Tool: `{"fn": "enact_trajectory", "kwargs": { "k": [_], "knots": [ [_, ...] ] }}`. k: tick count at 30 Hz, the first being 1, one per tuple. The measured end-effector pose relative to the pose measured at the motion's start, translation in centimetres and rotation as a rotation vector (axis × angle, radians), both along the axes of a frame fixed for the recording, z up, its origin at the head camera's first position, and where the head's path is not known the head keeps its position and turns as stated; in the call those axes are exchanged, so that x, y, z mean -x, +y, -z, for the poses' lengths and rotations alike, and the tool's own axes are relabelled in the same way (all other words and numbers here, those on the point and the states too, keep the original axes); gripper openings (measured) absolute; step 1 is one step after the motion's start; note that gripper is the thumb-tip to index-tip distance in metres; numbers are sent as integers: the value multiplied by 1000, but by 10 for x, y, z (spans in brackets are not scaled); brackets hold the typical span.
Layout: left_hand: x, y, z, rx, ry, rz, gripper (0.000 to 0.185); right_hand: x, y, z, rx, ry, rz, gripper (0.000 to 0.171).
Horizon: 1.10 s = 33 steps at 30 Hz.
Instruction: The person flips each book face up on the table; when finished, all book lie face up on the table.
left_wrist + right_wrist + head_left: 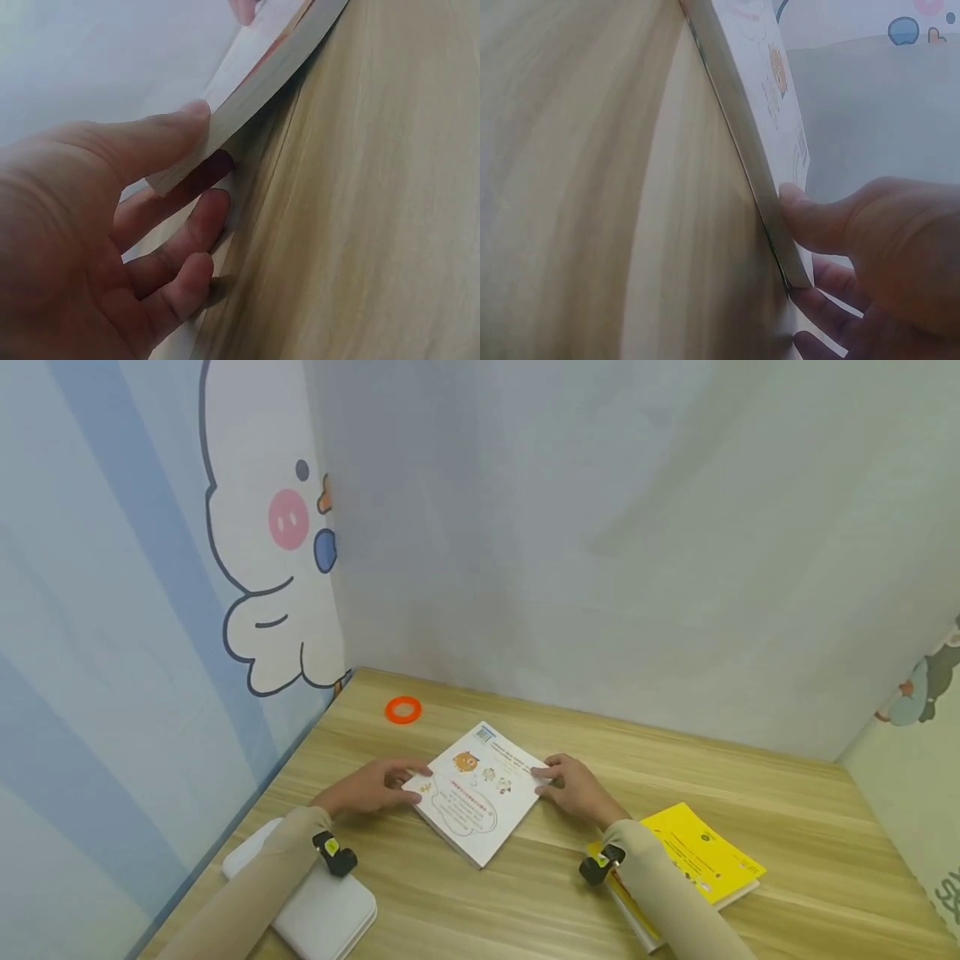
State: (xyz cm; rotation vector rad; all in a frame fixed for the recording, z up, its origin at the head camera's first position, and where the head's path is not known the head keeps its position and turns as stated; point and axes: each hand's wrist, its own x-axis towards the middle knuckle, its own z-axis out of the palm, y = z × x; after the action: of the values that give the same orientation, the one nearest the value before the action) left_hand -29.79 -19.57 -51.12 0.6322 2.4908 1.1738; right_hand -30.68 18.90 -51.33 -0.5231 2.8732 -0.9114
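Note:
A white children's book point(477, 793) with cartoon pictures on its cover lies askew on the wooden table point(787, 802). My left hand point(382, 783) pinches its left corner. In the left wrist view the left hand point(206, 161) has its thumb on the cover and its fingers under the book point(262, 67). My right hand point(570, 785) holds the right corner. The right wrist view shows the right hand point(795, 247) with the thumb pressed on the book's point(780, 97) edge and the fingers beneath it.
An orange ring point(403, 710) lies near the back left corner. A yellow book point(701, 852) sits on another book under my right forearm. Under my left forearm is a white flat case point(315, 902). Walls close in the table at left and back.

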Motion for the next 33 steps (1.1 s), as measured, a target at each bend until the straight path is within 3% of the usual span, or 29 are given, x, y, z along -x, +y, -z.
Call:
{"fn": "enact_trajectory", "kwargs": {
  "k": [7, 15, 25, 33],
  "knots": [
    [0, 4, -3, -49, -74, -56, 49, 2, 2, -9, 23, -19, 2, 35],
    [-5, 5, 1, -198, -203, 69, 55, 1, 1, -9, 30, -56, 10, 36],
    [-8, 9, 5, -187, -161, 42, 61, -2, 6, -7, 37, -29, -14, 38],
    [-12, 7, 9, -56, 31, 19, 60, 0, 8, -4, 79, -31, -61, 43]
  ]
}}
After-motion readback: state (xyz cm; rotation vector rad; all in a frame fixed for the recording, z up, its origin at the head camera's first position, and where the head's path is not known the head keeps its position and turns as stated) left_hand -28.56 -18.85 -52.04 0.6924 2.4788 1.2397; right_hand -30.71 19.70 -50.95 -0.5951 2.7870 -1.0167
